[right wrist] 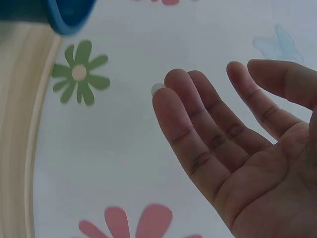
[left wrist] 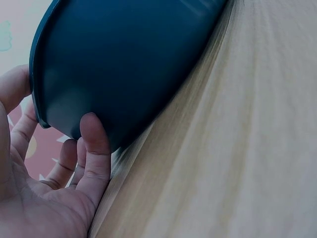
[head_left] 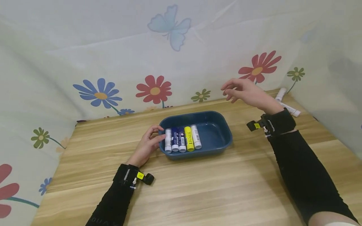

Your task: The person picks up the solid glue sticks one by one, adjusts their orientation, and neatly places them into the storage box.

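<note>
A dark blue tray [head_left: 216, 146] stands on the wooden table in the head view. Several glue sticks lie side by side in its left half: a white one [head_left: 168, 141] at the left end, two dark blue ones, a yellow one [head_left: 189, 139] and another white one [head_left: 196, 137]. At the tray's left end, my left hand [head_left: 147, 145] grips the rim; its lower fingers [left wrist: 96, 141] lie against the outer wall in the left wrist view. My right hand [head_left: 247, 92] is raised beyond the tray's right end, fingers loosely bent and nothing in them.
Two more white sticks, one upper [head_left: 281, 94] and one lower [head_left: 291, 110], lie at the table's back right corner, behind my right wrist. A flower-printed curtain [head_left: 198, 62] closes off the back and both sides of the wooden table [head_left: 198, 188].
</note>
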Demonstrator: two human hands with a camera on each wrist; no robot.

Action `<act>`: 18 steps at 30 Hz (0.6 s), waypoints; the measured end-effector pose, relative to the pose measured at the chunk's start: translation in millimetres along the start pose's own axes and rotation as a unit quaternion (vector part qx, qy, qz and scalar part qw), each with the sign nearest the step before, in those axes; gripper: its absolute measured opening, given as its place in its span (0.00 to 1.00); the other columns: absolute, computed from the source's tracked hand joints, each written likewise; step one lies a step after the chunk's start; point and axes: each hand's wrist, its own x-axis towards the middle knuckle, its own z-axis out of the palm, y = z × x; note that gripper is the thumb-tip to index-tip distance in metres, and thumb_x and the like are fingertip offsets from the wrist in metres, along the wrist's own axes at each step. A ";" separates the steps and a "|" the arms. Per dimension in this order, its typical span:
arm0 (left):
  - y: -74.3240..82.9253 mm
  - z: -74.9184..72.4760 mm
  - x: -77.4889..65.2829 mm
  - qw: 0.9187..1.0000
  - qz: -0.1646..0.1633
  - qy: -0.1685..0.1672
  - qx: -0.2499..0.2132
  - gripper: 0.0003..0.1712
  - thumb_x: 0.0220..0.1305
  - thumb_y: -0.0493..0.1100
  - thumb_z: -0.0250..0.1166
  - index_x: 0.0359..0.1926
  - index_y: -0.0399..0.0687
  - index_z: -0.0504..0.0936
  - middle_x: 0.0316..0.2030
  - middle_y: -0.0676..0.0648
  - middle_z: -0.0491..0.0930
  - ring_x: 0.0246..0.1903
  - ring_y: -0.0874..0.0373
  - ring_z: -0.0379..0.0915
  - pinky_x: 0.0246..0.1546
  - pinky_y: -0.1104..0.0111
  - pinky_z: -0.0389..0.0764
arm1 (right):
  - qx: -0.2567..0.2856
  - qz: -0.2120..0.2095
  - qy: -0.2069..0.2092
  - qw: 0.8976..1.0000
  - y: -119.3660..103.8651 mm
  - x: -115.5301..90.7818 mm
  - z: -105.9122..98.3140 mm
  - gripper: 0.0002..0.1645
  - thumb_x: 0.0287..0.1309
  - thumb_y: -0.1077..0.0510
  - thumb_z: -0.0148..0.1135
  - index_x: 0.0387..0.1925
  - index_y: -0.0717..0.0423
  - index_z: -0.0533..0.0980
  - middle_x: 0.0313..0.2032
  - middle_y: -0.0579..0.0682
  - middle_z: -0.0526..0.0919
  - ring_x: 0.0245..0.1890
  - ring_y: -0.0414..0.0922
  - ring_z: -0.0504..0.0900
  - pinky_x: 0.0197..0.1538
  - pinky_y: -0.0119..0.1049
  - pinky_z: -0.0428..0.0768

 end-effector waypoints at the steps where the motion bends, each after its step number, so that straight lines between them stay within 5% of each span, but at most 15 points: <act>1: 0.2 -0.2 -0.2 1.000 0.000 0.001 0.001 0.21 0.61 0.48 0.62 0.52 0.50 0.66 0.55 0.41 0.61 0.50 0.45 0.63 0.41 0.62 0.77 | 0.006 0.003 0.005 1.000 1.0 -2.3 -5.2 0.15 0.64 0.52 0.53 0.50 0.51 0.71 0.42 0.53 0.77 0.37 0.46 0.79 0.41 0.39 0.79; 8: 2.1 -0.7 0.9 1.000 0.004 0.004 0.004 0.23 0.60 0.51 0.63 0.53 0.50 0.66 0.54 0.42 0.61 0.50 0.45 0.63 0.40 0.64 0.77 | 0.009 0.021 0.056 0.998 10.7 -21.3 -46.2 0.18 0.63 0.51 0.55 0.52 0.54 0.70 0.45 0.55 0.77 0.39 0.49 0.77 0.38 0.30 0.78; 18: -0.2 -1.1 0.7 1.000 -0.007 -0.005 0.001 0.23 0.62 0.47 0.61 0.54 0.48 0.65 0.55 0.42 0.60 0.50 0.46 0.63 0.41 0.63 0.76 | -0.006 0.105 0.099 0.989 41.1 -56.7 -84.5 0.23 0.66 0.49 0.50 0.58 0.56 0.64 0.46 0.52 0.75 0.39 0.43 0.78 0.36 0.23 0.76</act>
